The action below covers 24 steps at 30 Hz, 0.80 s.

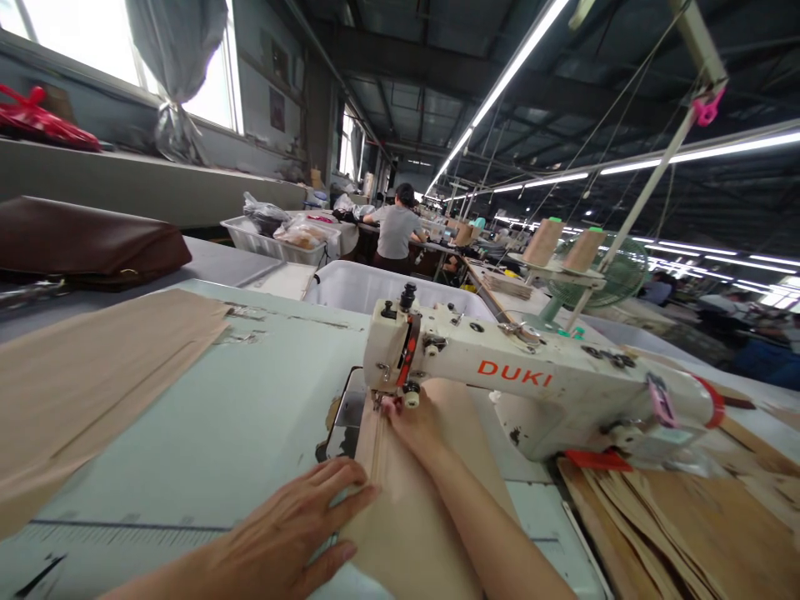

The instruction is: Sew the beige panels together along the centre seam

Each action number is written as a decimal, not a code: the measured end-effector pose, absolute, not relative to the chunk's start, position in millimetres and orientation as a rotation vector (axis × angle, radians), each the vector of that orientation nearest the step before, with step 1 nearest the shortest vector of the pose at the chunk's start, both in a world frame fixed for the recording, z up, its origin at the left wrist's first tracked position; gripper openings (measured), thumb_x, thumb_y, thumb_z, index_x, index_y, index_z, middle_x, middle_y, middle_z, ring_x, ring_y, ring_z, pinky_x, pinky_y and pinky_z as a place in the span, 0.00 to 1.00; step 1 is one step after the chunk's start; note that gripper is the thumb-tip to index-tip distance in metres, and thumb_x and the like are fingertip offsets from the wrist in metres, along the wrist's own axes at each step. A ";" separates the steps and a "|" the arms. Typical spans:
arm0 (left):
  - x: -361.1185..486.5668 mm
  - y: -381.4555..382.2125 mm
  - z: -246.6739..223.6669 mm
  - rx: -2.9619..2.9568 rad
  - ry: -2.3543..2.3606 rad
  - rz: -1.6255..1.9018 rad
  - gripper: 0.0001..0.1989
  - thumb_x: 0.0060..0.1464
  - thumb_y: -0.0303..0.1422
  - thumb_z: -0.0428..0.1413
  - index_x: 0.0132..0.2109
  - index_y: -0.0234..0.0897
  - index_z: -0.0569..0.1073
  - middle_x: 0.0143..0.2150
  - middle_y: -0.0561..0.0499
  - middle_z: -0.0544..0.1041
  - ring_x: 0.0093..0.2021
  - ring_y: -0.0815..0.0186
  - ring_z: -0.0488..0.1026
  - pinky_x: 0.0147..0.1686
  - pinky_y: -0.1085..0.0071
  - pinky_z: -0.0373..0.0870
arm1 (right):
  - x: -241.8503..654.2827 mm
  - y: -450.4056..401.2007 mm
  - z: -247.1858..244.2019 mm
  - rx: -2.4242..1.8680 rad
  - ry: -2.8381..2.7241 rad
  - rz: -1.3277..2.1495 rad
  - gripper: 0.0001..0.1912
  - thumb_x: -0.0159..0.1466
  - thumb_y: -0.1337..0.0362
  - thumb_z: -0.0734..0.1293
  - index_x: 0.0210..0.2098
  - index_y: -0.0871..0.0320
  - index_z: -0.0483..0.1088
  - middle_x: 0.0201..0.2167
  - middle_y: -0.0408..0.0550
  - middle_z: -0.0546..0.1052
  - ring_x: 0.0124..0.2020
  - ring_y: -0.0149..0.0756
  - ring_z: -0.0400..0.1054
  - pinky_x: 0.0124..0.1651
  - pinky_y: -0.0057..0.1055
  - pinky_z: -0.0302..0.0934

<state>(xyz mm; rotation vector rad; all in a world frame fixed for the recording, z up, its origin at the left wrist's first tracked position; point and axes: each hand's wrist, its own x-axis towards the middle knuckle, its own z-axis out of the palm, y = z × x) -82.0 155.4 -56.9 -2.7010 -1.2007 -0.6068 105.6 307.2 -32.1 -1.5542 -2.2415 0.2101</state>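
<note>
Orange-red caps lettering reads "DUKI" on side of white sewing mach.; markings on ruler strip across tabletop too sm. to read.

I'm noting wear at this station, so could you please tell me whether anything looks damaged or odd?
The pale green tabletop looks worn: ragged patches break its surface beside the tan sheet at the picture's left. The sewing machine has a dark mark low on its pale body, possibly chipped paint.

The window glares white — the ceiling looks dim.
</note>
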 end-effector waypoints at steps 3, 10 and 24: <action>-86.4 153.6 -61.0 -2.702 -1.203 -0.588 0.34 0.63 0.38 0.55 0.72 0.46 0.51 0.69 0.50 0.61 0.64 0.56 0.64 0.61 0.64 0.67 | 121.8 272.4 -30.8 -1.400 -2.326 0.298 0.07 0.65 0.65 0.66 0.42 0.54 0.75 0.46 0.48 0.76 0.49 0.38 0.70 0.53 0.32 0.63; -90.1 166.0 -53.8 -2.771 -1.217 -0.490 0.34 0.64 0.39 0.54 0.72 0.47 0.50 0.70 0.50 0.60 0.65 0.53 0.64 0.61 0.59 0.67 | 138.4 235.0 -52.8 -1.105 -2.447 0.361 0.21 0.68 0.73 0.58 0.56 0.51 0.69 0.59 0.43 0.71 0.62 0.37 0.61 0.71 0.49 0.38; -93.4 206.5 -39.5 -2.954 -1.289 -0.534 0.36 0.59 0.36 0.57 0.71 0.48 0.53 0.69 0.46 0.60 0.66 0.49 0.60 0.63 0.53 0.64 | 138.4 254.8 -46.9 -1.017 -2.411 0.382 0.21 0.63 0.79 0.62 0.50 0.55 0.74 0.49 0.45 0.75 0.52 0.39 0.66 0.58 0.38 0.61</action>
